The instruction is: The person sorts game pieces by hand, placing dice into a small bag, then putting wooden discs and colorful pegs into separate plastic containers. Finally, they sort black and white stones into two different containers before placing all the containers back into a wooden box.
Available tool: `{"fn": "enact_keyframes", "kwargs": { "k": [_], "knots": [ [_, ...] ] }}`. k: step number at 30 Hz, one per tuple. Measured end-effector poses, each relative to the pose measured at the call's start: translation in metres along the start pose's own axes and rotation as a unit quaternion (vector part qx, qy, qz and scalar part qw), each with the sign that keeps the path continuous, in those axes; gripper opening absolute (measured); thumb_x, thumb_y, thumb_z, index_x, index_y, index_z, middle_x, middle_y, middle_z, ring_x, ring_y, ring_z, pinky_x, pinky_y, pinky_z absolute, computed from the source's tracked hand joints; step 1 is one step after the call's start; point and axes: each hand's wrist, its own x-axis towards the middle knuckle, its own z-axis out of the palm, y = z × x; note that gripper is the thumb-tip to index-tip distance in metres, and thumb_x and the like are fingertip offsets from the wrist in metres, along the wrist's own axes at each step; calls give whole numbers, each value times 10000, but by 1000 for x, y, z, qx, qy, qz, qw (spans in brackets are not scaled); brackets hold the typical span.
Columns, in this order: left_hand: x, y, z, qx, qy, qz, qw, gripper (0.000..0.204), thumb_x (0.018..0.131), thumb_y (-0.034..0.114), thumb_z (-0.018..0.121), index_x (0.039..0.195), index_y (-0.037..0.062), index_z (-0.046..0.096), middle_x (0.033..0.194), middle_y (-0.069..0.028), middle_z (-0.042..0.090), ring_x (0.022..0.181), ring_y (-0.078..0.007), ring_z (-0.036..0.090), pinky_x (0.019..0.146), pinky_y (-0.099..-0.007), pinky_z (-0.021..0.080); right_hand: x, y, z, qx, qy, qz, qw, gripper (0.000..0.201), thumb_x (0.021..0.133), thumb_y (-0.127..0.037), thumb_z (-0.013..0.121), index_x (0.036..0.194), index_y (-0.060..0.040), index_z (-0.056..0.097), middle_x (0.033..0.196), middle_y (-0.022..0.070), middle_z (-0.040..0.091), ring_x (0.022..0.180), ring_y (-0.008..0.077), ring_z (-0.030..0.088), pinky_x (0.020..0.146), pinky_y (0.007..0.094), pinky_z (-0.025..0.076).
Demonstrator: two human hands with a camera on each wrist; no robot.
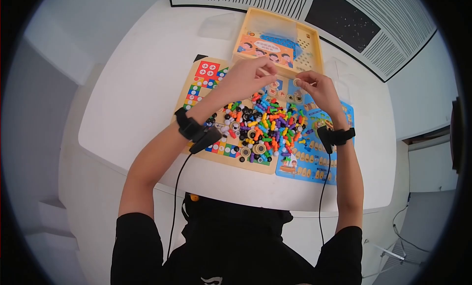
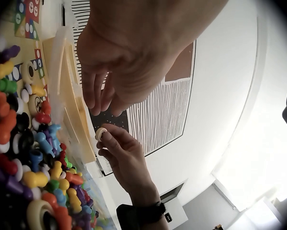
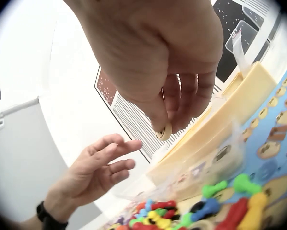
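Note:
My right hand (image 1: 319, 91) pinches a round wooden Chinese chess piece (image 3: 164, 132) between thumb and fingers, held up above the board. My left hand (image 1: 248, 78) hovers to its left, fingers loosely bent and holding nothing. Below both hands, several more round chess pieces (image 1: 281, 94) with printed characters lie together near the tray. Closer to the body is a heap of colourful pegs (image 1: 268, 130), mixed with black and white pieces and some wooden discs (image 1: 258, 149).
Under the heap lie a ludo-style game board (image 1: 189, 91) and a blue printed board (image 1: 314, 162). Behind stands a yellow tray (image 1: 320, 54) holding an orange booklet (image 1: 265, 51) and a blue perforated sheet. A clear plastic lid (image 1: 216, 27) lies on the white table (image 1: 132, 78).

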Motion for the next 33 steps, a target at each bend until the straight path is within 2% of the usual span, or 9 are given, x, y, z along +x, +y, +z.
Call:
{"fn": "enact_keyframes", "kwargs": {
  "k": [4, 6, 11, 13, 16, 18, 21, 25, 33],
  "knots": [
    [-36, 3, -36, 166, -68, -67, 981, 202, 992, 191, 706, 1107, 25, 714, 957, -86, 746, 898, -158, 722, 795, -298, 569, -10, -11, 1, 8, -88, 126, 988, 207, 988, -150, 732, 1138, -11, 760, 969, 81, 743, 807, 130, 668, 728, 303, 559],
    [-55, -3, -49, 175, -60, -87, 979, 206, 990, 183, 704, 1118, 23, 713, 943, -85, 745, 888, -161, 721, 801, -296, 570, -12, 9, 10, -39, -95, -27, 994, 218, 978, -146, 729, 1162, -33, 760, 963, 79, 723, 898, 167, 674, 787, 336, 561],
    [-102, -11, -85, 214, -41, -119, 969, 239, 982, 171, 697, 1172, 27, 708, 1006, -90, 739, 887, -185, 719, 813, -312, 579, -7, 3, 15, -92, -35, -132, 986, 204, 940, -135, 744, 1117, -35, 759, 1041, 108, 719, 1027, 288, 665, 894, 394, 528],
    [-114, -22, -91, 247, -59, -41, 966, 278, 966, 165, 714, 1211, 33, 700, 1150, -103, 712, 992, -223, 700, 886, -346, 569, -2, -19, 18, -103, -1, -134, 986, 189, 939, -128, 743, 1106, -39, 758, 1061, 104, 706, 1035, 301, 656, 898, 393, 525],
    [-121, -28, -87, 297, -102, 54, 948, 313, 950, 160, 733, 1235, 36, 691, 1257, -103, 668, 1115, -258, 655, 978, -374, 536, 13, -52, 37, -128, -55, -203, 969, 163, 938, -102, 738, 1087, -35, 758, 1109, 90, 705, 1038, 295, 655, 901, 381, 528],
    [-117, -25, -82, 295, -113, 43, 948, 316, 943, 158, 738, 1231, 37, 691, 1253, -96, 666, 1140, -264, 640, 1002, -376, 521, 21, -73, 56, -156, -79, -350, 920, 202, 871, -74, 753, 1071, -48, 759, 1100, 71, 711, 1045, 285, 642, 897, 390, 530],
    [-111, -25, -74, 288, -118, 30, 950, 295, 937, 151, 739, 1204, 38, 688, 1221, -89, 663, 1148, -272, 630, 1007, -380, 512, 31, -87, 84, -274, -60, -438, 854, 239, 799, -85, 745, 1037, -97, 760, 1044, 14, 700, 1082, 207, 628, 927, 338, 503],
    [-109, -25, -71, 279, -111, 0, 954, 218, 935, 131, 726, 1123, 34, 675, 1138, -88, 659, 1094, -275, 638, 939, -390, 527, 32, -95, 102, -387, -34, -494, 778, 122, 812, -140, 696, 930, -123, 723, 928, -29, 671, 1055, 166, 611, 898, 296, 480],
    [-106, -27, -69, 247, -94, -21, 964, 169, 936, 110, 706, 1077, 29, 659, 1036, -103, 665, 958, -274, 664, 841, -381, 548, 20, -97, 119, -463, -12, -424, 778, 43, 808, -129, 687, 851, -130, 678, 837, -19, 647, 1020, 164, 605, 852, 291, 466]
  ]
}}
